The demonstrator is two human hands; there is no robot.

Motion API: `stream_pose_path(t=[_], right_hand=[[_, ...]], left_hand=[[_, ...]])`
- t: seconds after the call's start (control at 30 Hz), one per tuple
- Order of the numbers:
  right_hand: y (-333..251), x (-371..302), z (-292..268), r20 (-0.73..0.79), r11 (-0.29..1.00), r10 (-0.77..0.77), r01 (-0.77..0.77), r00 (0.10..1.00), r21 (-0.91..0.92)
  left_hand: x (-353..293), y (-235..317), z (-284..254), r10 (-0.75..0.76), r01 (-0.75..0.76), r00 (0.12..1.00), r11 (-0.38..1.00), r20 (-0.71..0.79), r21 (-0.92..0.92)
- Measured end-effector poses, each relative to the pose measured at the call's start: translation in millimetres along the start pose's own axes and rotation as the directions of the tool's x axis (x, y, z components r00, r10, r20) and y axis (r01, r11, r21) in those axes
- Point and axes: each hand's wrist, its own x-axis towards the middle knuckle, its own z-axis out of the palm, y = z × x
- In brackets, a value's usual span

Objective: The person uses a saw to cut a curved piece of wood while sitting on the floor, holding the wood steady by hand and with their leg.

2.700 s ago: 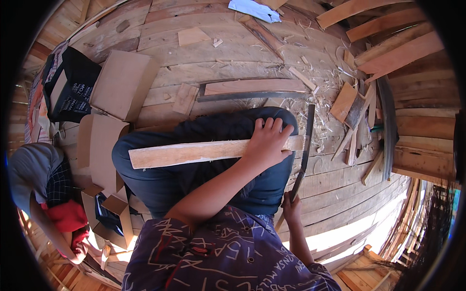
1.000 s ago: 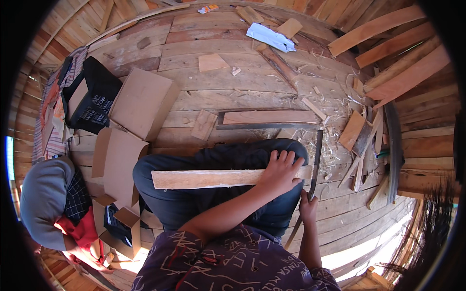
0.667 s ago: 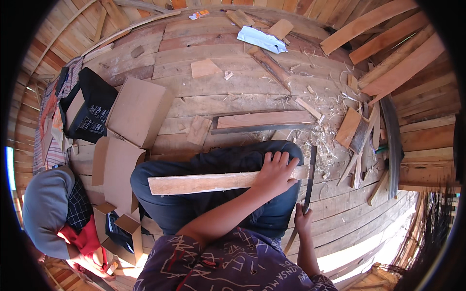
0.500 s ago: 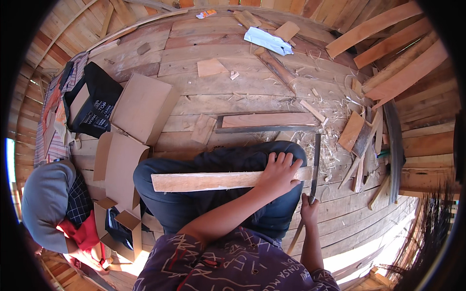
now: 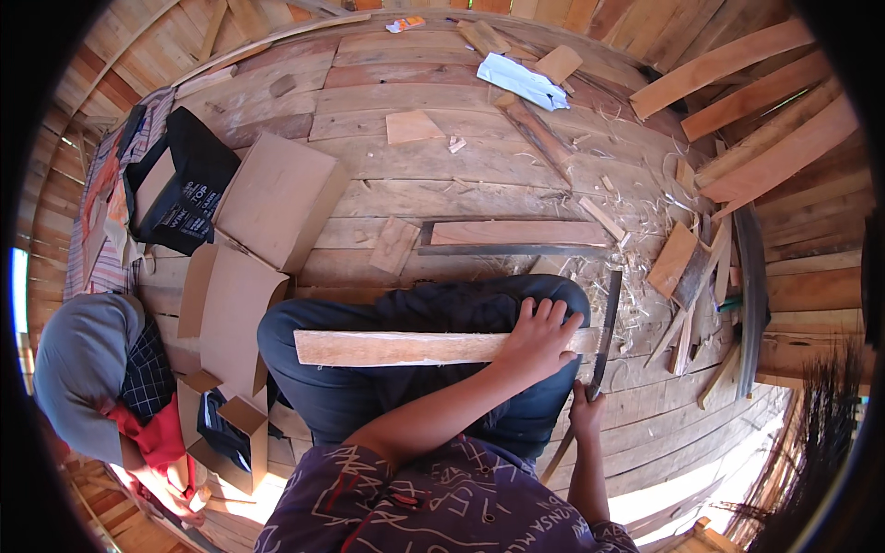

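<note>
A pale wooden plank [image 5: 396,347] lies crosswise over my bent legs. My left hand [image 5: 544,336] grips it near its right end, fingers curled over the far edge. Beside my right knee, my right hand [image 5: 587,412] is closed round a long dark-bladed knife [image 5: 612,309] with a long, slim handle. Its blade points away from me and crosses the plank's right end; whether the edge touches the wood I cannot tell. The handle runs back past my wrist toward my body.
Ahead lies a reddish board [image 5: 512,232] beside a dark strip, with wood shavings [image 5: 636,267] to its right. Open cardboard boxes [image 5: 235,323] and a black bag [image 5: 180,189] stand left. Another person [image 5: 92,378] sits at the lower left. Planks [image 5: 728,69] lean at the far right.
My right hand and the knife have come slightly back toward me. My left hand keeps its hold on the plank. The whole view has shifted a little.
</note>
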Motion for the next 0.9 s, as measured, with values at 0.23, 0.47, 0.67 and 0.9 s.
stream_pose_path(t=[0.23,0.47,0.67,0.9], right_hand=[[4.6,3.3,2.5,0.003,1.0,0.011,-0.011,1.0,-0.007],[0.1,1.9,1.9,-0.001,1.0,-0.016,0.016,1.0,-0.024],[5.2,3.1,0.8,0.024,0.999,-0.019,0.018,1.0,0.033],[2.6,0.8,0.8,0.018,0.999,-0.048,0.047,0.999,0.009]], left_hand=[[-0.2,-1.1,0.5,-0.002,0.002,1.0,1.0,-0.001,0.019],[-0.6,-0.7,1.0,0.002,-0.002,1.0,0.999,-0.006,0.032],[-0.8,-1.0,-1.1,0.01,-0.009,1.0,0.999,-0.011,0.05],[-0.6,-0.3,-0.8,0.005,-0.005,1.0,0.999,-0.012,0.043]])
